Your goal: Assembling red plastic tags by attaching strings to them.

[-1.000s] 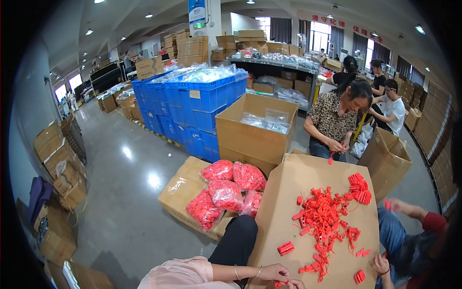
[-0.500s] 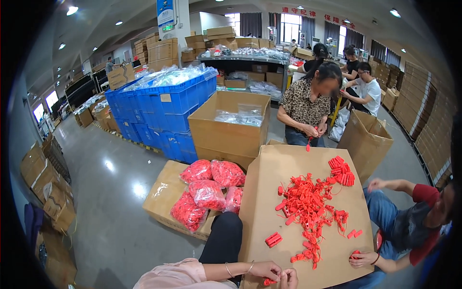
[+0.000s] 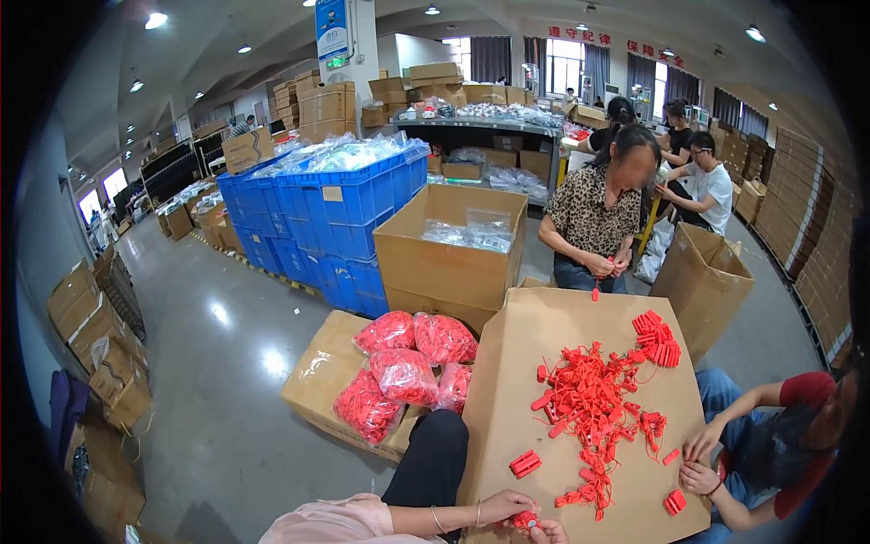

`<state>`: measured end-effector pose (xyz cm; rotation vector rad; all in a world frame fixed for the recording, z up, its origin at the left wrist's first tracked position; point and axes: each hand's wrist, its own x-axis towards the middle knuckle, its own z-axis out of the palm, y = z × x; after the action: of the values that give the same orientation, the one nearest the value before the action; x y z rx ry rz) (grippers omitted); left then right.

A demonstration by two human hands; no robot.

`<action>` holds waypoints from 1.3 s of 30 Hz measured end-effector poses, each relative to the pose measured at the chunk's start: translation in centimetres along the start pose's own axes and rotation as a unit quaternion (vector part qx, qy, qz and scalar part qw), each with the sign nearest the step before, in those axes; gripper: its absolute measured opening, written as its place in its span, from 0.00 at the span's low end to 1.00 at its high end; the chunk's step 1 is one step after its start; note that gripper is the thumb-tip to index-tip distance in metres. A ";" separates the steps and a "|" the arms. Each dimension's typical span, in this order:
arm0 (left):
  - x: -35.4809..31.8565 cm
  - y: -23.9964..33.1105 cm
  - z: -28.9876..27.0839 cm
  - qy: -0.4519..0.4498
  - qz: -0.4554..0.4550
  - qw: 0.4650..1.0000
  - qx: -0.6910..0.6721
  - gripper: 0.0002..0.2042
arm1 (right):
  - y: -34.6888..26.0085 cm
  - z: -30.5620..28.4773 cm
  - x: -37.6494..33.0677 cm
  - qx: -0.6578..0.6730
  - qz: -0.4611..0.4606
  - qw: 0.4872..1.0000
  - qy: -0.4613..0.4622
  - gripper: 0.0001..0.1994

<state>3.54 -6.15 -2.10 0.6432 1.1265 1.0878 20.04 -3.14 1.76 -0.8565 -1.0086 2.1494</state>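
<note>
My left hand [image 3: 503, 506] reaches in from the lower left with a bracelet on its wrist, and its fingers pinch a small red plastic piece [image 3: 524, 519]. Only the fingertips of my right hand [image 3: 549, 533] show at the bottom edge, touching the same piece. Both hands are over the near edge of a flat cardboard sheet [image 3: 544, 344]. A heap of tangled red plastic pieces [image 3: 594, 399] lies in its middle. One small bundle of red pieces [image 3: 526, 463] lies just beyond my hands, and another bundle [image 3: 674, 501] is at the right.
Clear bags of red pieces [image 3: 403, 367] lie on a carton at the left. An open cardboard box [image 3: 449, 258] and blue crates [image 3: 340, 208] stand behind. One person [image 3: 603, 213] works at the sheet's far side. Another person's hands [image 3: 700, 458] are at the right edge.
My view has shifted, so the sheet and heap sit a little differently in the picture. My hands stay together on the red piece at the bottom edge.
</note>
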 end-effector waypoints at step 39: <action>-1.9 3.3 -0.5 -0.269 -0.040 0.936 0.225 0.08 | -2.9 -3.2 -1.3 -0.184 0.098 0.963 -0.172 0.05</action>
<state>1.82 -6.75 1.32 1.1650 0.9037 0.5218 23.99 -1.21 2.88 -0.7901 -1.5957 2.3709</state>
